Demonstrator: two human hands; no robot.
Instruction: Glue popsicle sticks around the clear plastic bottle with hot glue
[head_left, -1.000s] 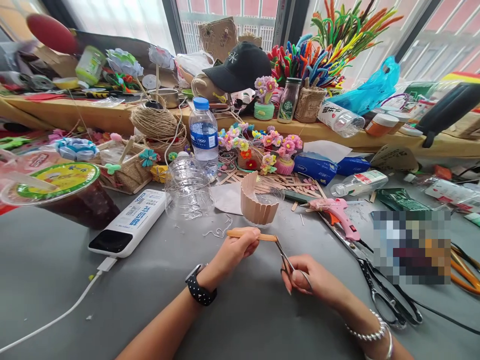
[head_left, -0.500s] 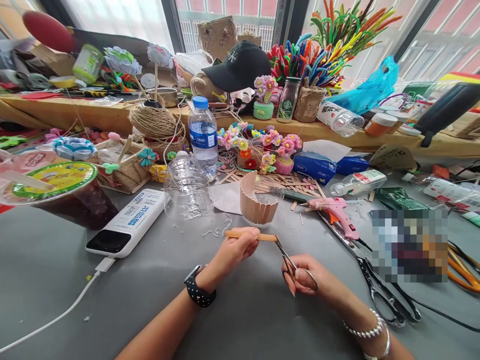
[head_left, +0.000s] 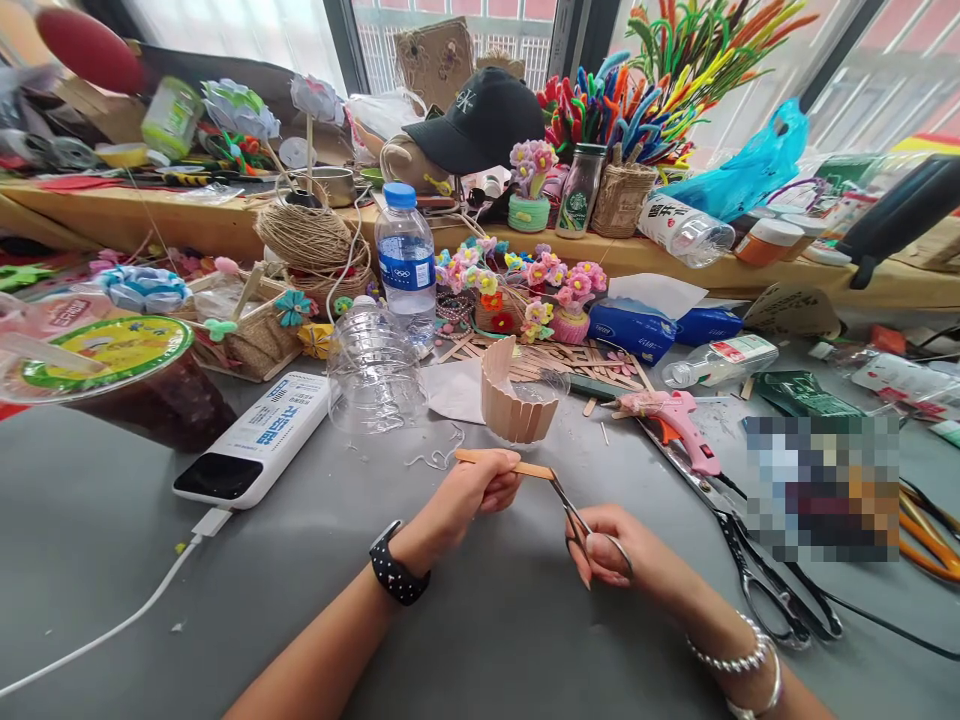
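A flat wooden craft stick (head_left: 534,469) is pinched in my left hand (head_left: 472,495), lying nearly level above the grey table. In my right hand (head_left: 611,548) is a small pair of scissors (head_left: 571,508), fingers through the loops. Its blades meet the right end of the stick. Just beyond my hands stands a small round holder of upright wooden sticks (head_left: 519,408), taller at its left side, with a clear plastic rim showing behind. Loose craft sticks (head_left: 476,350) are heaped farther back.
A pink glue gun (head_left: 679,425) and large black scissors (head_left: 757,570) lie at right. To the left are a power bank (head_left: 259,440) with a white cable, a tilted drink cup (head_left: 172,390) and a cut plastic bottle (head_left: 375,375). A crowded shelf (head_left: 480,235) runs along the back.
The craft stick and both hands keep almost the same place, with the scissors still at the stick's right end. The view has shifted slightly.
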